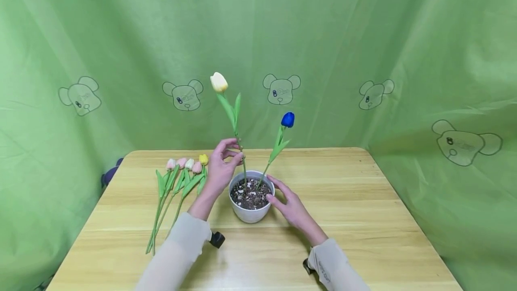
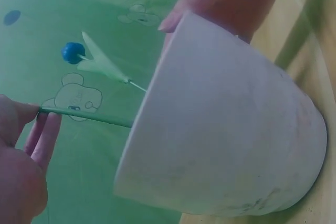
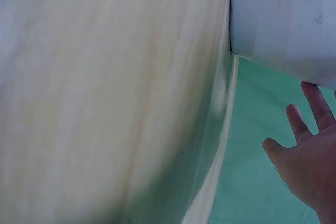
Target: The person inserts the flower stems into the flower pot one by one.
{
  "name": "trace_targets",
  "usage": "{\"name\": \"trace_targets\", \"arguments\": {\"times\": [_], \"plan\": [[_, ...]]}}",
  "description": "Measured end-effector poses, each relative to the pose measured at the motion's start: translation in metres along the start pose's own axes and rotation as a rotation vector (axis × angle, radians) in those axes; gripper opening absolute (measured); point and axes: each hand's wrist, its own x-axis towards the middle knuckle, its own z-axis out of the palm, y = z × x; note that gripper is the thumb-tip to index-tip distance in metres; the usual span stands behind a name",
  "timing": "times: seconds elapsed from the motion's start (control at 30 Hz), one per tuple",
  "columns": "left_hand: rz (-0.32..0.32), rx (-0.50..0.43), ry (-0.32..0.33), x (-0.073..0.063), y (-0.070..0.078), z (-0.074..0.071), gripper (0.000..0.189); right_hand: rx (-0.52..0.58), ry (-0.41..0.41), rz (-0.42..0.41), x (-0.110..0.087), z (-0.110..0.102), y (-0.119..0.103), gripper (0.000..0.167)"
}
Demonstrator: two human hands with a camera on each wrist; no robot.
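Note:
A white tulip (image 1: 219, 82) with a long green stem leans slightly left, its stem running down into the soil of a white flower pot (image 1: 247, 215). My left hand (image 1: 220, 167) pinches that stem between thumb and fingers, above the pot; the left wrist view shows the stem (image 2: 86, 115) in the fingertips. At the pot's right side, my right hand (image 1: 292, 208) holds the rim with its thumb and forefinger. Other fingers (image 3: 317, 106) are spread along the wall in the right wrist view. A blue tulip (image 1: 287, 120) stands in the same soil, right of the white one.
On the table's left lie several tulips (image 1: 181, 163), pink, white and yellow, with their stems (image 1: 155, 223) toward me. The wooden table (image 1: 363, 219) is bordered by a green curtain (image 1: 323, 35) printed with bear heads.

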Motion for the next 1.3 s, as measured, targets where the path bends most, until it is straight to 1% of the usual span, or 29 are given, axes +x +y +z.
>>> {"name": "trace_targets", "arguments": {"times": [0.1,0.23,0.53,0.63,0.8,1.03,1.17,1.3], "plan": [[0.027,0.005,0.022,0.002,-0.003,0.002,0.042,0.006,0.001,-0.006,0.0,0.0,0.0,0.06],[0.044,0.003,0.038,0.004,-0.008,0.004,0.041,0.006,0.001,-0.01,0.0,0.0,0.001,0.06],[0.028,0.009,0.076,0.0,-0.019,0.005,0.037,0.004,-0.003,0.004,0.0,0.0,0.0,0.061],[0.033,0.02,0.072,-0.001,-0.023,0.005,0.037,0.009,-0.002,0.005,0.0,0.001,0.0,0.061],[0.046,0.076,0.054,-0.002,-0.025,0.008,0.038,0.005,0.003,0.006,0.0,0.001,0.001,0.06],[0.036,0.072,0.094,-0.002,-0.027,0.008,0.036,0.002,0.0,0.005,0.001,0.001,0.001,0.06],[0.046,0.084,0.058,-0.002,-0.027,0.007,0.037,0.005,0.0,0.007,0.001,0.001,0.002,0.06],[0.077,0.161,0.011,-0.002,-0.026,0.006,0.034,0.002,0.004,0.002,0.001,0.001,0.002,0.06]]}}
